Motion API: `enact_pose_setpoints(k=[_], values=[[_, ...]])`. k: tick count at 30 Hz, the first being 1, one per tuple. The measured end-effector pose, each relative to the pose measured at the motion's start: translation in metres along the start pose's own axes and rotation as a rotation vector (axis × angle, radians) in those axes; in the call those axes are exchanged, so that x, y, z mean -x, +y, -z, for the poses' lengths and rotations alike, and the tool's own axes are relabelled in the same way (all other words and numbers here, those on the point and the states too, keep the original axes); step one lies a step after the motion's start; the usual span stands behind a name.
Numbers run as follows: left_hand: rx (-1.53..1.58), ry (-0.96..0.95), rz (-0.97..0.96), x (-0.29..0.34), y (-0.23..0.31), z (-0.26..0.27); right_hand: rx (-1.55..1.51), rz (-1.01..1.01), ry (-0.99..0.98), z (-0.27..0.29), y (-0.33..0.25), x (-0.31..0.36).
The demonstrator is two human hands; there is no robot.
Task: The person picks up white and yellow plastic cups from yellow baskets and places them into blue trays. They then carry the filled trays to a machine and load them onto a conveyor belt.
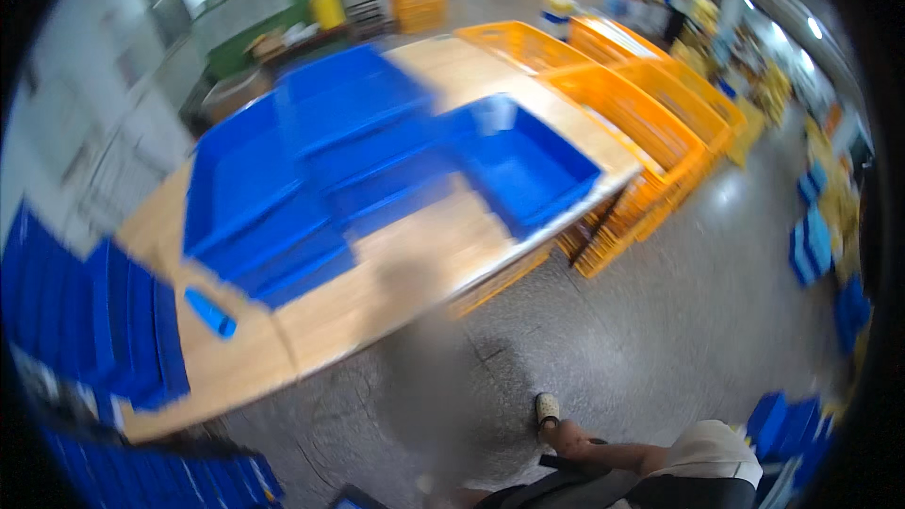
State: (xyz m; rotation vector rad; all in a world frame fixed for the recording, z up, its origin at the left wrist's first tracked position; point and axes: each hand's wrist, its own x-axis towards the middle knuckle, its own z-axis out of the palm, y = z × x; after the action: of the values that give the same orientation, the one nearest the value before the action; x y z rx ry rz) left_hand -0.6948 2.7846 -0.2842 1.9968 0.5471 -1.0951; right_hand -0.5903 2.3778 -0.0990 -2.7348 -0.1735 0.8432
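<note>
At the lower right, a bare limb, seemingly my right arm, reaches from a cream sleeve; my right hand (569, 438) appears at its end near a light clog (547, 407). Its fingers cannot be made out, nor whether it holds anything. My left hand does not show. A wooden-topped table (434, 254) stands ahead. Several open blue plastic bins (245, 170) lie together on its left half, blurred by motion. Closer to its right edge sits another blue bin (523, 174) with something whitish at its far side. A small bright-blue object (210, 312) rests at the near left.
Nested blue bins (104, 320) rise at the table's left end, with more (170, 471) below. Orange crates (632, 118) are stacked against the right end. Grey floor (679, 292) stretches rightward to blue containers (811, 245) and yellow sacks. A blurry grey smear (424, 386) crosses the lower middle.
</note>
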Motion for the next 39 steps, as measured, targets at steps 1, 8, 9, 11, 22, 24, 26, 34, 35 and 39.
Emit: enact_pose_setpoints(k=[1, 8, 9, 11, 22, 24, 26, 34, 35, 39], values=[[-0.043, -0.033, -0.044, 0.000, 0.049, -0.009, -0.067, 0.013, -0.098, 0.011, 0.024, -0.002], [-0.209, -0.168, -0.257, -0.051, 0.365, -0.073, -0.618, -0.240, -0.335, 0.037, 0.179, 0.010], [-0.204, -0.164, -0.268, -0.063, 0.402, -0.077, -0.694, -0.226, -0.315, 0.042, 0.197, 0.012], [-0.147, -0.168, -0.281, -0.090, 0.469, -0.091, -0.838, -0.196, -0.265, 0.052, 0.232, 0.012], [-0.678, -0.040, -0.678, -0.068, 0.873, -0.214, -1.090, -0.497, -0.037, 0.128, 0.499, -0.051], [-0.533, -0.019, -0.934, -0.049, 0.953, -0.243, -0.762, -0.593, -0.113, 0.169, 0.567, -0.072], [-0.453, 0.063, -1.206, -0.044, 1.036, -0.262, -0.621, -0.634, 0.081, 0.225, 0.638, -0.097], [-0.636, 0.136, -1.170, -0.121, 1.256, -0.346, -0.943, -0.682, 0.688, 0.458, 0.885, -0.159], [-0.645, 0.050, -1.086, -0.136, 1.267, -0.354, -1.015, -0.672, 0.696, 0.485, 0.921, -0.171], [-0.872, -0.120, -0.908, -0.163, 1.290, -0.368, -1.062, -0.683, 1.018, 0.603, 1.061, -0.239]])
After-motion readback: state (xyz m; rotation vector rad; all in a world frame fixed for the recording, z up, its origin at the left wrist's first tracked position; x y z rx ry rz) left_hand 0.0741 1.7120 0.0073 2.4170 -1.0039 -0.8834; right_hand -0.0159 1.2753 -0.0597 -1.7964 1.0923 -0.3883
